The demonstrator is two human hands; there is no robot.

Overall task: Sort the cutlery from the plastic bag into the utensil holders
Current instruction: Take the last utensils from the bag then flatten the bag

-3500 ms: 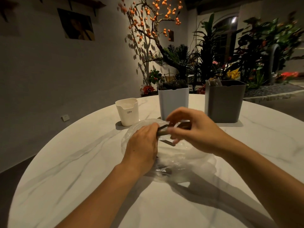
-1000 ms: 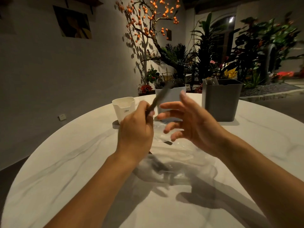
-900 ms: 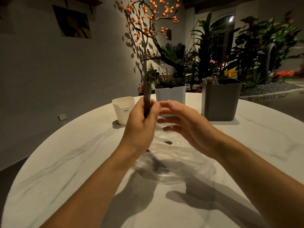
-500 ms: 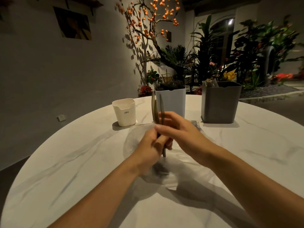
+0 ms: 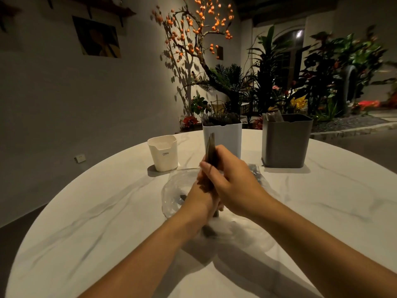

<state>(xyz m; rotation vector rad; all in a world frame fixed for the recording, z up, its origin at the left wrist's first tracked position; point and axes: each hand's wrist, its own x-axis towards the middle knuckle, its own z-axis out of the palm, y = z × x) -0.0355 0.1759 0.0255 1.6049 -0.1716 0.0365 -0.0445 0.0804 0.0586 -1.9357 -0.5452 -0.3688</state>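
Over the table (image 5: 86, 222) the plastic bag (image 5: 171, 196) lies flatter than earlier. Right hand (image 5: 234, 186) has now closed fully round the cutlery (image 5: 210, 149), upright before the white holder (image 5: 227, 138); left hand (image 5: 202, 201) grips lower, sticks bunched tighter than half a second ago.

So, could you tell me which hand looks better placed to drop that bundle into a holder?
Probably the right hand: it grips the cutlery bundle from above, nearest the white holder. The left hand is mostly hidden below it.
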